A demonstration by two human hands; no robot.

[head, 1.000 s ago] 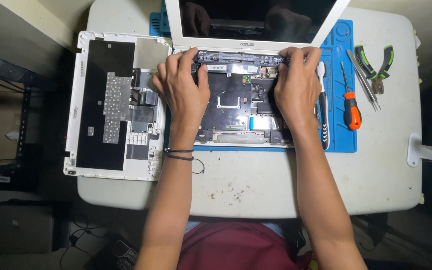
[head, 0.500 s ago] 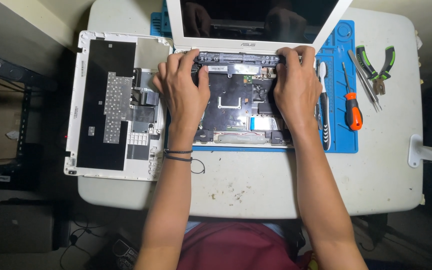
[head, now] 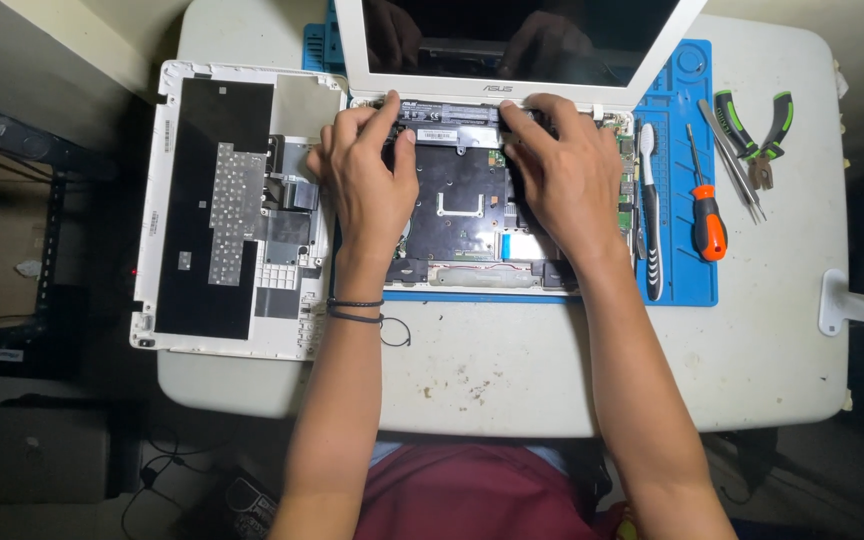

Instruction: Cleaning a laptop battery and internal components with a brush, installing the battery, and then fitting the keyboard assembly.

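Note:
An opened white laptop (head: 472, 275) lies on a blue work mat (head: 677, 110), its inner boards bare and its dark screen (head: 512, 35) tilted up at the far side. A long black battery (head: 452, 112) runs along the hinge. My left hand (head: 367, 180) grips the battery's left part, fingers curled over it and thumb against its near edge. My right hand (head: 562, 170) holds the right part the same way. Both hands cover much of the board beneath.
The removed keyboard cover (head: 222, 205) lies face down at the left, overhanging the white table (head: 552, 370). On the right lie a white and black pry tool (head: 649, 220), an orange screwdriver (head: 707, 225), tweezers (head: 730, 165) and green pliers (head: 757, 130).
My right hand has slid left along the battery toward the middle. My left hand has barely shifted.

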